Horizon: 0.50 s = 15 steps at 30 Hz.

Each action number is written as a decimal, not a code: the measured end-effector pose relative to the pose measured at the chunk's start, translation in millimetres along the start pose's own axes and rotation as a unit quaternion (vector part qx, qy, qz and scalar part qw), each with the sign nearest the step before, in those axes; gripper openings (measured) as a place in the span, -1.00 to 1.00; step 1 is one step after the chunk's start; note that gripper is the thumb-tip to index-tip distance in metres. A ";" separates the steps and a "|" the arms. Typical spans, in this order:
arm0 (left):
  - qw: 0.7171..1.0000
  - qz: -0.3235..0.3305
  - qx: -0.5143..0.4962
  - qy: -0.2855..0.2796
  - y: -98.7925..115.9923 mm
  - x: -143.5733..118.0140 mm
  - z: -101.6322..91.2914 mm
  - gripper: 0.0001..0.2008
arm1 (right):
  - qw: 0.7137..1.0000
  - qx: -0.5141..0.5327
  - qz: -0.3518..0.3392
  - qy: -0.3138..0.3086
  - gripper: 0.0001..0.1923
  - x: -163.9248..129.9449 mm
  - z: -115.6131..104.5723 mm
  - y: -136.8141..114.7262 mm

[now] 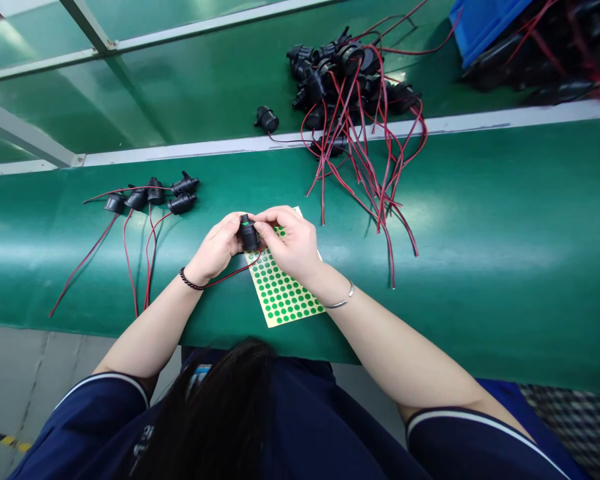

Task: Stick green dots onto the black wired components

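A small black pump (249,237) with a thin red and black wire is held upright in my left hand (220,247), its fingers closed round the side. A green round sticker (245,224) shows near the pump's top. My right hand (293,243) has its thumb and forefinger closed against the upper part of the pump, close to that sticker; the exact contact is partly hidden. Beneath my hands lies a pale sheet of green dot stickers (285,300), its upper part covered by my right hand.
Several black pumps (156,191) with wires lie to the left. A larger tangled pile of pumps (325,80) sits at the back, wires trailing forward over a white ledge (195,152). One pump (267,119) lies apart. A blue bin (480,30) stands back right.
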<state>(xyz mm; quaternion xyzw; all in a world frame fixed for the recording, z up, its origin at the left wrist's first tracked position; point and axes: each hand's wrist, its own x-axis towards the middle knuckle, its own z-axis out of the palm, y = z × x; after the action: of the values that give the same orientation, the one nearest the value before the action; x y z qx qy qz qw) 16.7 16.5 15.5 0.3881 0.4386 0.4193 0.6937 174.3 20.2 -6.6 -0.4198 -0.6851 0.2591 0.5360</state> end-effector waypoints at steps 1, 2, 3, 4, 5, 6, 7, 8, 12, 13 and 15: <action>1.000 0.000 0.000 0.001 0.2 0.1 0.2 -0.66 | 1.000 0.001 0.000 0.000 -0.91 -0.2 0.1 0.0; 1.000 0.001 0.002 0.003 0.1 0.1 0.0 -0.66 | 1.000 0.001 -0.001 0.000 -0.91 -0.4 0.2 0.0; 1.000 0.004 0.006 0.006 -0.1 0.2 -0.3 -0.66 | 1.000 0.002 -0.002 0.002 -0.90 -0.6 0.3 -0.1; 1.000 0.006 0.011 0.008 -0.5 0.2 -0.9 -0.66 | 1.000 0.002 -0.004 0.003 -0.91 -0.8 0.4 -0.3; 1.000 0.008 0.017 0.008 -1.1 0.2 -1.5 -0.66 | 1.000 0.002 -0.007 0.005 -0.91 -1.0 0.4 -0.5; 1.000 0.010 0.022 0.006 -1.6 0.2 -2.3 -0.66 | 1.000 0.001 -0.009 0.005 -0.91 -1.2 0.4 -0.8; 1.000 0.012 0.025 0.003 -2.3 0.2 -3.1 -0.66 | 1.000 0.000 -0.010 0.004 -0.91 -1.4 0.5 -1.1; 1.000 0.014 0.027 -0.001 -2.8 0.1 -3.7 -0.66 | 1.000 -0.002 -0.011 0.004 -0.91 -1.5 0.5 -1.4; 0.999 0.025 0.018 -0.012 -3.1 -0.5 -4.0 -0.66 | 1.000 -0.003 -0.027 0.009 -0.91 -1.9 0.8 -2.4; 1.000 0.025 0.013 -0.012 -2.5 -0.7 -3.4 -0.66 | 0.999 -0.002 -0.034 0.013 -0.91 -1.9 0.9 -2.5; 1.000 0.021 -0.001 -0.011 -0.7 -1.1 -2.0 -0.68 | 0.999 -0.004 -0.050 0.019 -0.90 -2.1 0.9 -2.4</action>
<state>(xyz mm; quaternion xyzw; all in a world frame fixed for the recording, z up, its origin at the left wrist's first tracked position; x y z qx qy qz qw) 14.7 15.6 14.6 0.4010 0.4222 0.4303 0.6897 172.8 17.3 -6.0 -0.3917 -0.6962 0.2210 0.5595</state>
